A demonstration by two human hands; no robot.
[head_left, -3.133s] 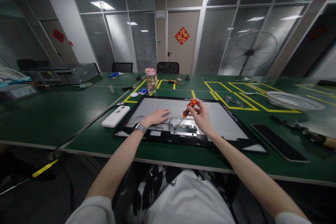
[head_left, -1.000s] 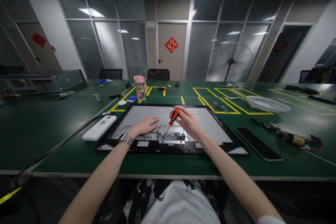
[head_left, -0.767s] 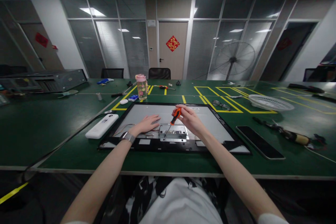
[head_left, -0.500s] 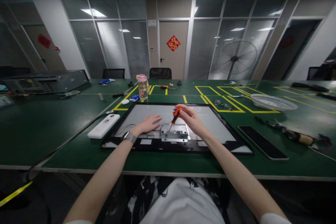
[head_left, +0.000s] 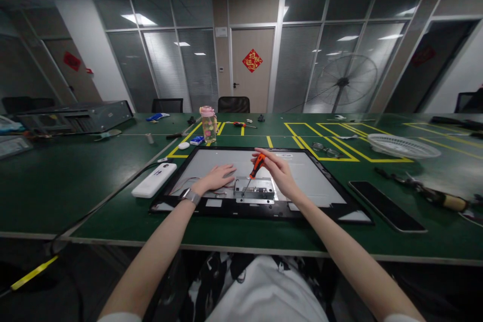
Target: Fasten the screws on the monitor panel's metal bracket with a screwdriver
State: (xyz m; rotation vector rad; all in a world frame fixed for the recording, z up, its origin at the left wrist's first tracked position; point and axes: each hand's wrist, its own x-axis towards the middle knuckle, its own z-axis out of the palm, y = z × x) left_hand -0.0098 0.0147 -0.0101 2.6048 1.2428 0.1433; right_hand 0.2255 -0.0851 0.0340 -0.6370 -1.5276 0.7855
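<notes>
Flat on the green table lies a black-framed screen panel (head_left: 317,171) with a grey back. A metal bracket (head_left: 260,194) sits near its front edge, and thin wires (head_left: 184,183) run to the left of it. My right hand (head_left: 277,168) grips the orange and black handle of a screwdriver (head_left: 258,166). The screwdriver's shaft slants down to the left, its tip at the bracket; whether it sits in a screw is too small to tell. My left hand (head_left: 217,179) rests on the panel left of the bracket, fingers stretched out and holding nothing.
A white power bank (head_left: 154,181) lies left of the panel, a black phone (head_left: 387,206) on its right. Behind stand a pink-lidded bottle (head_left: 209,126) and a second screwdriver (head_left: 241,125). Further right are glasses (head_left: 325,150), a white basket (head_left: 402,147) and a wired motor-like part (head_left: 445,198).
The whole view has shifted slightly, so things appear a little further right. Both hands keep nearly the same places, with the screwdriver still at the bracket.
</notes>
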